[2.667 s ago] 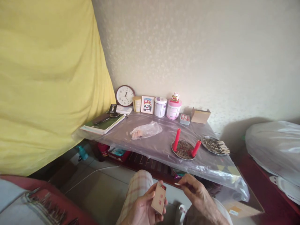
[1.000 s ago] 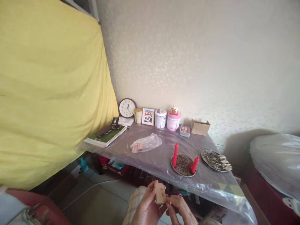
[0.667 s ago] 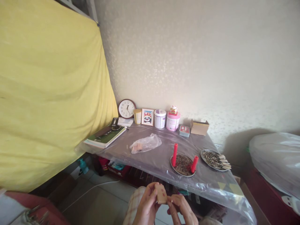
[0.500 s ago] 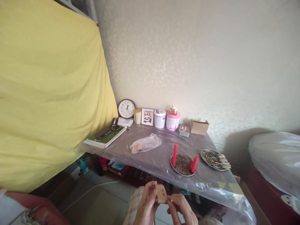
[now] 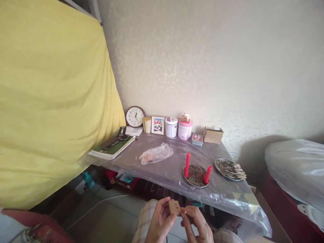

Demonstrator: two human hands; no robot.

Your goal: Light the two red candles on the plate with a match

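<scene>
1. Our left hand (image 5: 159, 221) is closed on a box (image 5: 174, 207), thumb on the near side, fingers behind. The box sits tilted, its red-marked face towards us, above our lap and in front of the table (image 5: 131, 136).
2. Our right hand (image 5: 198, 224) is pinched narrow on a match (image 5: 185, 213), of which we see only a small pale bit at the fingertips. It is at the right end of the box; we cannot tell whether the match touches it.
3. Beyond our hands, on the table's plastic cover, we have a plate (image 5: 193, 185) bearing two red candles: the taller (image 5: 187, 164) upright at the left, the shorter (image 5: 208, 174) leaning at the right. We see no flame on either.
4. Just right of it, a second plate (image 5: 231, 179) holds dark bits and a row of pale sticks (image 5: 239, 171) reaching over its edge.
5. Left of the candles we see a crumpled clear bag (image 5: 158, 153); farther left lies a green book (image 5: 111, 147).
</scene>
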